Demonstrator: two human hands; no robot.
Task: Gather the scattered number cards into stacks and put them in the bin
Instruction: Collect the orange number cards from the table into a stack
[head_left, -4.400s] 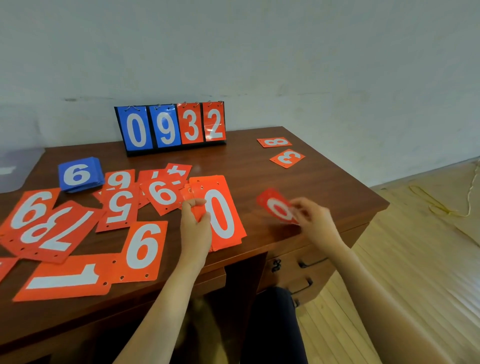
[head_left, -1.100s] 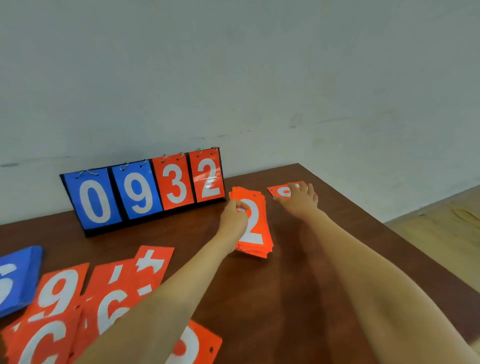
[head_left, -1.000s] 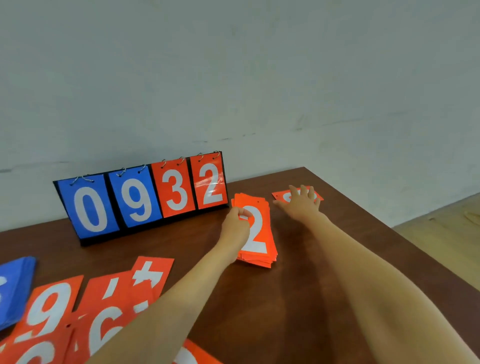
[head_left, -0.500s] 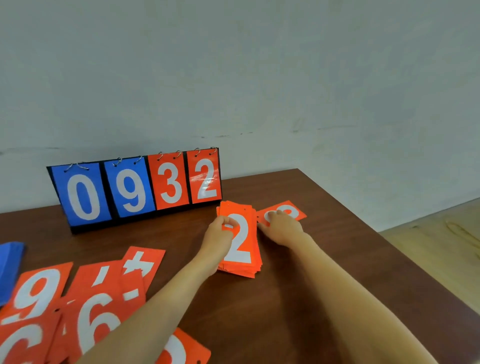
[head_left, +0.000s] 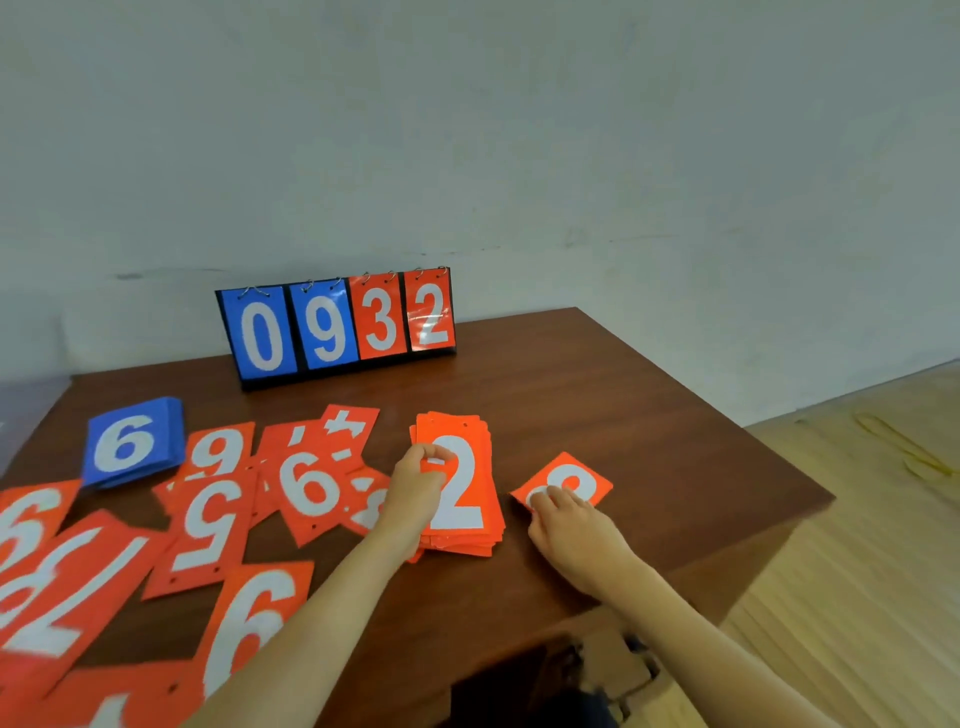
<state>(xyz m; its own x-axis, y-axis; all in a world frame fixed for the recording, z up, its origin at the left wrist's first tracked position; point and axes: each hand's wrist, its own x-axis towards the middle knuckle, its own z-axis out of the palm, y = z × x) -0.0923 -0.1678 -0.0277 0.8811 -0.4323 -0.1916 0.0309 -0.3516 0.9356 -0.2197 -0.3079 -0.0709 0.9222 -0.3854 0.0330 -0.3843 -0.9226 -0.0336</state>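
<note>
A stack of orange number cards (head_left: 462, 493) with a white 2 on top lies on the brown desk (head_left: 649, 426). My left hand (head_left: 415, 491) grips the stack's left edge. To its right lies a single orange card (head_left: 571, 480); my right hand (head_left: 566, 525) presses fingertips on that card's near corner. Several loose orange cards (head_left: 218, 514) are scattered over the desk's left half, showing 6, 5 and 9. A blue stack with a 6 on top (head_left: 130, 441) sits at the far left. No bin is clearly visible.
A flip scoreboard (head_left: 337, 327) reading 0932 stands at the desk's back edge by the wall. The desk's right edge drops to a wooden floor (head_left: 857, 545). A pale translucent thing (head_left: 26, 410) shows at the far left edge.
Both hands have drawn back from near the scoreboard toward me. The stack came along with my left hand and the single card slid nearer under my right hand.
</note>
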